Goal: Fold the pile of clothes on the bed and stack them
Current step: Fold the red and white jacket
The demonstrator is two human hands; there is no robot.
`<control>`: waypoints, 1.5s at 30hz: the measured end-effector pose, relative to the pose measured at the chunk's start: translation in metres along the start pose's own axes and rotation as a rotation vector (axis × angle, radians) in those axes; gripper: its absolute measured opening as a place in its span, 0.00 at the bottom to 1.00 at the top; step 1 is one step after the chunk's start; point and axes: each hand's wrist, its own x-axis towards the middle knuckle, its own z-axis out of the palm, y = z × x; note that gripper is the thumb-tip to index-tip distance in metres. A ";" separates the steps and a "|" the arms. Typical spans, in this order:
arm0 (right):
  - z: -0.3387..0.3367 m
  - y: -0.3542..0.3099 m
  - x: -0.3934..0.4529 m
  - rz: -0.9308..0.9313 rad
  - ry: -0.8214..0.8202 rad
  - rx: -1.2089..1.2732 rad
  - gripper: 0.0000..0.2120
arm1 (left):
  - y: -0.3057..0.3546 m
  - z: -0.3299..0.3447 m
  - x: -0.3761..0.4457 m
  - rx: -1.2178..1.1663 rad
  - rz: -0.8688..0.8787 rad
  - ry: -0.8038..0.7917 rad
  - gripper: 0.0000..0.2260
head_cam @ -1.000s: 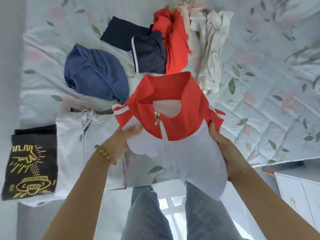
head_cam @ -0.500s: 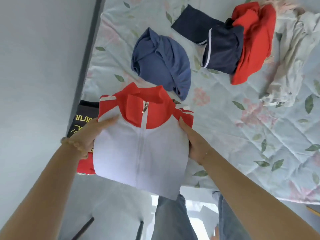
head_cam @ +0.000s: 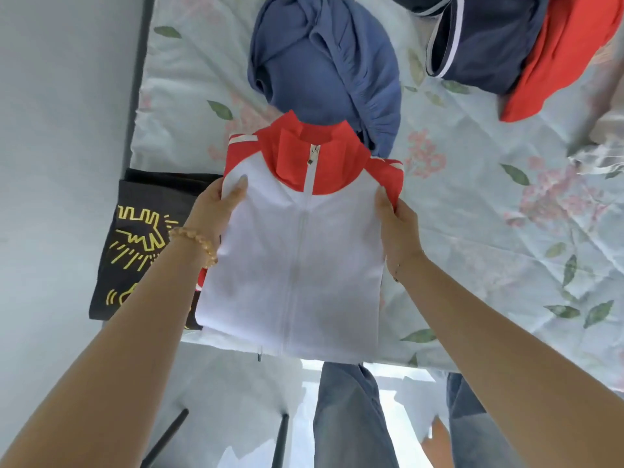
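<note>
A folded white jacket with a red collar and red shoulders [head_cam: 297, 251] lies flat near the bed's front edge. My left hand [head_cam: 216, 204] grips its left side and my right hand [head_cam: 395, 221] grips its right side. It partly covers a folded black shirt with a yellow drawing [head_cam: 138, 238] at the bed's left corner. Beyond it lie unfolded clothes: a blue garment [head_cam: 324, 59], a navy one with white trim [head_cam: 479, 38] and a red one [head_cam: 567, 52].
The bed [head_cam: 506, 231] has a pale quilt with leaves and pink flowers. A grey wall [head_cam: 60, 163] runs along its left side. My jeans-clad legs [head_cam: 347, 417] stand against the bed's front edge. Crumpled pale cloth [head_cam: 607, 130] shows at the right edge.
Both hands carried the jacket left and down from in front of the pile to the bed's left front, over the folded clothes there. The view swung left with it.
</note>
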 end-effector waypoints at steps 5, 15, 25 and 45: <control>0.000 0.008 -0.009 0.104 -0.061 0.078 0.25 | -0.009 -0.011 -0.009 0.110 -0.134 -0.004 0.28; -0.023 0.079 -0.117 0.257 -0.195 0.033 0.30 | -0.062 -0.038 -0.120 0.140 -0.191 -0.135 0.20; -0.020 0.083 -0.122 0.250 -0.082 -0.213 0.26 | -0.090 -0.094 -0.136 0.023 -0.518 -0.055 0.26; 0.154 -0.061 -0.050 -1.075 -0.755 -1.532 0.29 | -0.029 -0.095 -0.102 -0.036 0.097 0.401 0.29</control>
